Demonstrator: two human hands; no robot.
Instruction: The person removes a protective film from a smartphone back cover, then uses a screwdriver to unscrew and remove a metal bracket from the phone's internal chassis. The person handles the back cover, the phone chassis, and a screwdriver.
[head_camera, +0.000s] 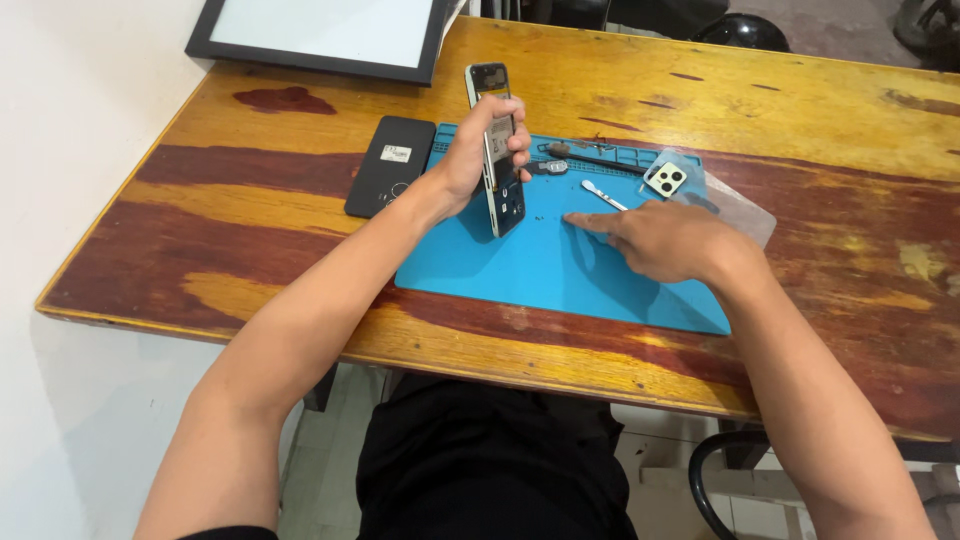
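The left hand (478, 150) grips an opened phone (497, 150) upright on its edge over the blue mat (540, 270); the right hand (665, 240), at its four o'clock, presses one fingertip to the mat, holding nothing. The phone looks stiff, light and fragile (exposed insides), probably best held by its side edges above the surface (760, 110).

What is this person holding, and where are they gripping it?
The left hand holds an opened phone upright on the blue mat, gripped around its middle. The right hand holds nothing; its forefinger presses on the mat.

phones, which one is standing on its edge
The opened phone in the left hand, upright on the blue mat; the black phone lies flat on the table.
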